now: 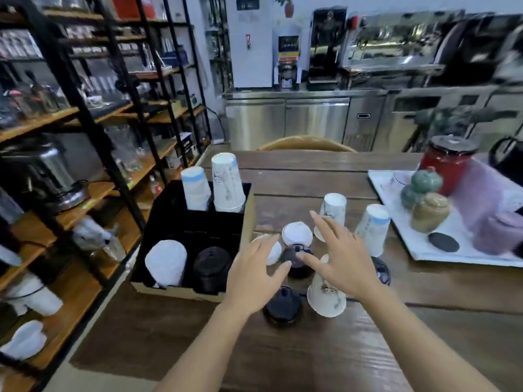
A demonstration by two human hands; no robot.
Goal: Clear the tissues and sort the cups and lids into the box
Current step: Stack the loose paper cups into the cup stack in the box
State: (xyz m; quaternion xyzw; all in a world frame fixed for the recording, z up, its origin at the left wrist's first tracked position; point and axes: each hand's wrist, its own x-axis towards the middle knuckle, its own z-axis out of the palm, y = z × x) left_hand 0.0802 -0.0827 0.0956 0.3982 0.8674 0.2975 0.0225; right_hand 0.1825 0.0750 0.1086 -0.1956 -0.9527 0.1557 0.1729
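my left hand point(254, 274) and right hand point(341, 254) hover spread and empty over the loose lids point(297, 258) and upturned cups point(334, 213) on the table point(297, 171). the box point(198, 230) sits to the left, seemingly holding stacked cups and lids.

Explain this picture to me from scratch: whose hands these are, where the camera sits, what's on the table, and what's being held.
There is no machine here. A person wears a camera on the head, so the one picture looks forward and down at their own bare hands. The left hand and right hand hover open over a wooden table, holding nothing. Under them lie loose black lids, white lids and upside-down paper cups. To the left stands a box with dividers, already holding cup stacks and lid stacks. A tray of jars sits on the right.
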